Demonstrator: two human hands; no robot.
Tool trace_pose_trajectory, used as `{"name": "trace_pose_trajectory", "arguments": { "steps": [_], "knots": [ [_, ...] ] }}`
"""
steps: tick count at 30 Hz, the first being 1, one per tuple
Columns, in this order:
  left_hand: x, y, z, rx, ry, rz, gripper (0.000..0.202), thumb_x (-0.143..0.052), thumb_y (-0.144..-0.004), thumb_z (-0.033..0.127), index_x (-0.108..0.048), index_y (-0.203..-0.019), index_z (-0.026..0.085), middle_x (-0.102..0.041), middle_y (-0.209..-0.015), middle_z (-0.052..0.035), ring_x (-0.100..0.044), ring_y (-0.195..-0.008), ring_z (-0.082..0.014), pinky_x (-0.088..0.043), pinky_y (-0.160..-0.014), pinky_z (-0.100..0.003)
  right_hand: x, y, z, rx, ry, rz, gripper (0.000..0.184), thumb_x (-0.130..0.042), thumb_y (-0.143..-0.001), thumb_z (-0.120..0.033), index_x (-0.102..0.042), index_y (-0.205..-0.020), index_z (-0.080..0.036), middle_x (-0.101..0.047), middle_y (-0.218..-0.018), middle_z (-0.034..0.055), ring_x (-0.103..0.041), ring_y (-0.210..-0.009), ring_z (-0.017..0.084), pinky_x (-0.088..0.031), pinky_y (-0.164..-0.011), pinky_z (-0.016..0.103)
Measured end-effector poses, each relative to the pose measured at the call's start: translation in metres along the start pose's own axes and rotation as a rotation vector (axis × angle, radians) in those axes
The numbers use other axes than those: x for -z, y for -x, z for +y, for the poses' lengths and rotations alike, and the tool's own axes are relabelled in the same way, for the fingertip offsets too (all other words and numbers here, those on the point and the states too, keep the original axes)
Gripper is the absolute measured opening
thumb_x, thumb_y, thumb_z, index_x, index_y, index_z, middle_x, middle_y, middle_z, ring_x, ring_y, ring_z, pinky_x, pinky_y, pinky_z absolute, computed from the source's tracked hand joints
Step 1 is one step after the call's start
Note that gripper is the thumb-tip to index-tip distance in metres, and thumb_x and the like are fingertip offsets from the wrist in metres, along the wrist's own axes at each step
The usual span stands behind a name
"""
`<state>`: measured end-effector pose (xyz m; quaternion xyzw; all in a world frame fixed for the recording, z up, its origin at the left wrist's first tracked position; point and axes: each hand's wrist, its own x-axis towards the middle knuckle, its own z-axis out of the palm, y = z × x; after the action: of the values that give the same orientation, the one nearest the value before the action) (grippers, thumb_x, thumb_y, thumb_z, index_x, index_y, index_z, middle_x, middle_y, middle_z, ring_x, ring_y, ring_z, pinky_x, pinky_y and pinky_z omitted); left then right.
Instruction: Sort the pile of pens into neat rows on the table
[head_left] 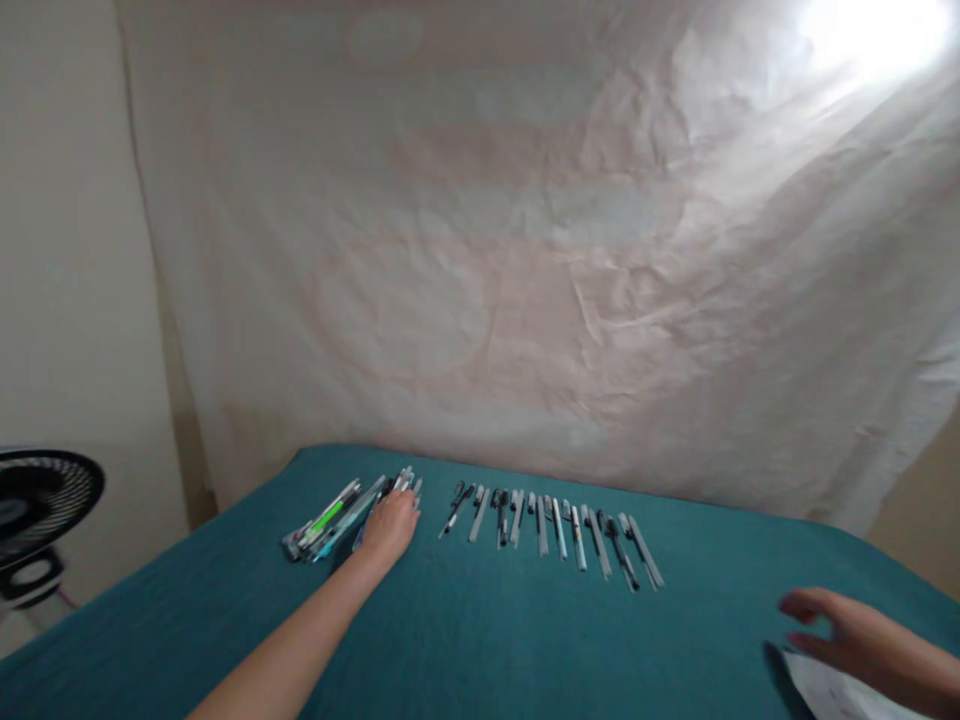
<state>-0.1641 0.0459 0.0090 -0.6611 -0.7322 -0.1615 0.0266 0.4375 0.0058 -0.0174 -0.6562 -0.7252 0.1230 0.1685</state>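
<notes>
Pens (405,478) being partly covered by the left hand (390,525), left of centre.
Whether its fingers are gripping cannot be told; a pen row (577,540) is lying lower centre; the right hand (847,630), fingers parted, is being held near a white sheet (832,688), lower right.

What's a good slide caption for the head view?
Left hand at the pen pile, right hand open, a pen row between.
</notes>
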Motion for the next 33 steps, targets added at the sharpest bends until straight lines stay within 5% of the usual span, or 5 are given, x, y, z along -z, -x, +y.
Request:
{"name": "trace_pose_trajectory", "arguments": {
  "steps": [7, 13, 18, 23, 33],
  "knots": [
    [-0.007, 0.003, 0.011, 0.078, -0.130, -0.013, 0.027, -0.039, -0.079, 0.027, -0.054, -0.096, 0.012, -0.057, -0.100, -0.0169, -0.056, -0.090, -0.0264, -0.040, -0.076, -0.037, -0.010, -0.012, -0.162, 0.218, -0.059, -0.173, 0.027, -0.048, -0.074, -0.037, -0.061, -0.091, -0.020, -0.063, -0.080, 0.0068, -0.055, -0.062, 0.017, -0.041, -0.061, 0.026],
    [0.005, -0.002, 0.014, 0.101, -0.153, -0.065, 0.026, -0.043, -0.075, 0.027, -0.062, -0.075, 0.011, -0.063, -0.082, -0.0173, -0.060, -0.078, -0.0284, -0.041, -0.066, -0.037, -0.040, -0.010, -0.233, 0.413, -0.159, -0.159, 0.020, -0.046, -0.077, -0.030, -0.063, -0.080, -0.019, -0.061, -0.075, 0.0039, -0.053, -0.063, 0.014, -0.038, -0.059, 0.023],
    [0.018, 0.008, 0.053, -0.081, 0.109, -0.056, 0.031, -0.042, -0.076, 0.042, -0.061, -0.079, 0.017, -0.063, -0.077, -0.0065, -0.057, -0.071, -0.0183, -0.038, -0.062, -0.026, -0.071, -0.010, -0.258, 0.377, -0.432, -0.234, 0.031, -0.045, -0.079, -0.043, -0.061, -0.074, -0.017, -0.059, -0.063, 0.0016, -0.051, -0.054, 0.012, -0.035, -0.049, 0.021],
    [0.006, 0.037, 0.127, -0.293, 0.857, -0.358, 0.039, -0.045, -0.073, 0.049, -0.058, -0.072, 0.012, -0.057, -0.063, -0.0018, -0.049, -0.058, -0.0118, -0.034, -0.053, -0.021, -0.097, -0.027, -0.269, 0.124, -1.123, -0.288, 0.049, -0.042, -0.073, -0.061, -0.056, -0.076, -0.015, -0.056, -0.063, 0.0005, -0.048, -0.044, 0.009, -0.035, -0.041, 0.019],
    [-0.034, 0.068, 0.173, -0.035, 1.316, -0.632, 0.043, -0.047, -0.071, 0.054, -0.052, -0.079, 0.012, -0.051, -0.063, 0.0004, -0.048, -0.052, -0.0090, -0.036, -0.047, -0.021, -0.118, -0.035, -0.250, -0.021, -1.354, 0.010, 0.036, -0.059, -0.068, -0.050, -0.050, -0.061, -0.015, -0.044, -0.045, -0.0057, -0.034, -0.038, 0.005, -0.026, -0.040, 0.019]
  ]
}}
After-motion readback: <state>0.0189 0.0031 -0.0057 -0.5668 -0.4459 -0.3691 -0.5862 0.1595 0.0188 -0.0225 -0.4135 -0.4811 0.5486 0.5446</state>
